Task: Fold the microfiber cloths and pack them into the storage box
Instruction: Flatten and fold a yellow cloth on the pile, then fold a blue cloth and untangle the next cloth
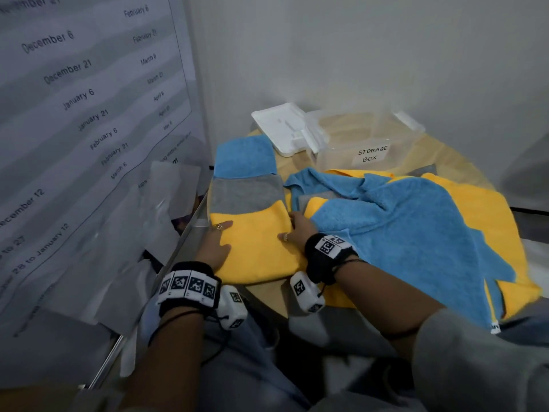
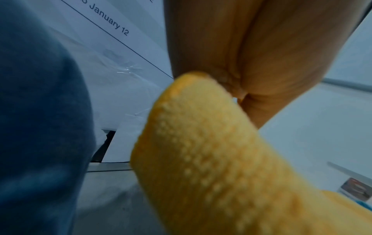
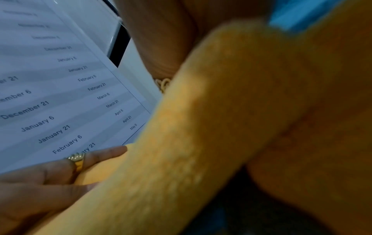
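A folded yellow cloth (image 1: 258, 245) lies at the front left of the round table (image 1: 267, 295). My left hand (image 1: 217, 242) rests flat on its left edge with the fingers straight. My right hand (image 1: 297, 227) presses on its right edge, fingers stretched out. Behind it lie a folded grey cloth (image 1: 245, 193) and a folded blue cloth (image 1: 243, 156) in a row. The clear storage box (image 1: 335, 153) stands open at the back. Close up, the left wrist view shows the yellow cloth (image 2: 211, 159) under the palm (image 2: 251, 47). The right wrist view shows the yellow cloth (image 3: 201, 143) and the left hand's fingers (image 3: 60, 174).
A loose pile of unfolded cloths, a big blue one (image 1: 401, 230) over a yellow one (image 1: 475, 203), covers the right half of the table. The box's white lid (image 1: 282, 126) lies beside the box. A wall poster with dates (image 1: 74, 114) stands close on the left.
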A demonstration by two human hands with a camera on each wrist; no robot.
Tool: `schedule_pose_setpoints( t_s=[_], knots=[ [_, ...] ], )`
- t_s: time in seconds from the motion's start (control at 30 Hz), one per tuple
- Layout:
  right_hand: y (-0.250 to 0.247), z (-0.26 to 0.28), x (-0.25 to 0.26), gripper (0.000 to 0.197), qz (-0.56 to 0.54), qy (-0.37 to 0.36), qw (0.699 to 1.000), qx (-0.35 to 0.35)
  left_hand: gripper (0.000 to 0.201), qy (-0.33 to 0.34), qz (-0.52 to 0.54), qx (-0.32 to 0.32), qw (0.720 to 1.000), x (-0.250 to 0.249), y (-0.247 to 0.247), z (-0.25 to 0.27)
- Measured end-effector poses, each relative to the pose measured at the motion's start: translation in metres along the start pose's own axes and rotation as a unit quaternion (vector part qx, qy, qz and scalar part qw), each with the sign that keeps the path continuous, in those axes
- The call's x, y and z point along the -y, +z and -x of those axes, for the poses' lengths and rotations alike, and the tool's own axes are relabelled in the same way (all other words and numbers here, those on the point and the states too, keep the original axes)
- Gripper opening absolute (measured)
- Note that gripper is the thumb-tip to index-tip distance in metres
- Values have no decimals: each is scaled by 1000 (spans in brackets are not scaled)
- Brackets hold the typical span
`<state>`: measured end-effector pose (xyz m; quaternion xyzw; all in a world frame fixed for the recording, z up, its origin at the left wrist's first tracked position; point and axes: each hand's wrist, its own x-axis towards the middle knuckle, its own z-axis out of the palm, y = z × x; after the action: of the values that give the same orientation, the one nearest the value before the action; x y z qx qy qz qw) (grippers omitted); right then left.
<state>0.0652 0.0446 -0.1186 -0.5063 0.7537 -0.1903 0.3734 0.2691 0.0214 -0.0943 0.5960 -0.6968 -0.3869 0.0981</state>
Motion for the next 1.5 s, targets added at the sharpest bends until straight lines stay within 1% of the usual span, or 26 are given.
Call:
schedule_pose_setpoints(
  t_s=[0.07, 0.17, 0.2, 0.27, 0.3, 0.37, 0.4, 0.43, 0.47, 0.5, 0.53, 0.57, 0.6, 0.7, 0.73, 0.8, 0.87, 0.93, 0.97, 1.03, 1.1, 1.13, 1.23, 1.33, 1.43, 1.5],
  knots=[
    [-5, 3, -2, 72, -23, -13, 999, -22, 55, 0, -13, 3, 1000, -1, 1, -4],
    [-9, 12, -3, 71, -3, -22, 1000, -19, 60, -30, -106, 36, 993, -7, 7, 1],
    [-10, 16, -4, 65, -5, -34, 999, -28, 65, -54, -136, 41, 988, -8, 9, 2],
    [-22, 30, -7, 45, -24, -74, 994, -77, 77, -86, -165, 7, 983, -16, 12, 8],
    [-32, 38, -12, 36, -24, -90, 988, -121, 80, -76, -178, -26, 981, -23, 17, 11],
    [-58, 53, -33, 25, -15, -85, 974, -208, 78, -11, -199, -79, 977, -39, 31, 17],
    [-72, 60, -48, 25, -19, -56, 971, -232, 73, 42, -199, -87, 975, -51, 42, 20],
    [-83, 66, -64, 28, -16, -15, 972, -233, 65, 108, -187, -76, 973, -63, 54, 20],
    [-92, 72, -79, 35, 4, 34, 978, -204, 57, 177, -160, -48, 970, -76, 69, 20],
    [-97, 78, -92, 44, 41, 74, 985, -149, 49, 231, -134, -3, 964, -87, 84, 20],
    [-98, 84, -102, 52, 79, 98, 988, -91, 44, 262, -116, 39, 957, -98, 100, 19],
    [-98, 89, -109, 56, 111, 96, 988, -56, 43, 271, -113, 66, 954, -106, 115, 17],
    [-94, 94, -113, 55, 130, 85, 987, -43, 43, 260, -132, 71, 954, -113, 127, 12],
    [-79, 103, -118, 45, 184, 40, 982, -33, 50, 194, -253, 27, 947, -126, 149, 0],
    [-76, 106, -119, 38, 195, 37, 980, -28, 46, 180, -287, 20, 940, -130, 152, -1],
    [-75, 113, -124, 23, 192, 30, 981, -17, 25, 186, -308, 4, 933, -136, 152, 1],
    [-79, 122, -133, 23, 175, 23, 984, 6, 18, 227, -248, -4, 942, -139, 148, 5],
    [-84, 133, -146, 33, 180, 10, 983, 26, 18, 277, -80, 29, 957, -143, 137, 10],
    [-86, 137, -153, 36, 176, 3, 984, 29, 18, 289, 6, 46, 956, -147, 128, 15],
    [-90, 145, -164, 41, 163, 4, 986, 38, 21, 273, 100, 17, 957, -158, 110, 19],
    [-96, 150, -168, 54, 151, 9, 988, 34, 22, 278, 139, -47, 949, -175, 90, 26],
    [-101, 152, -168, 54, 142, 13, 990, 17, 20, 285, 148, -81, 944, -183, 82, 29],
    [-127, 162, -168, 28, 130, 31, 989, -67, 12, 293, 182, -156, 926, -199, 68, 37],
    [-162, 177, -176, 10, 135, 50, 974, -174, 10, 267, 227, -216, 911, -196, 61, 36],
    [-189, 190, -183, 23, 104, 62, 951, -285, 10, 253, 223, -231, 913, -195, 57, 40],
    [-202, 196, -181, 36, 67, 42, 928, -365, 8, 252, 227, -235, 911, -194, 56, 44]
  ],
)
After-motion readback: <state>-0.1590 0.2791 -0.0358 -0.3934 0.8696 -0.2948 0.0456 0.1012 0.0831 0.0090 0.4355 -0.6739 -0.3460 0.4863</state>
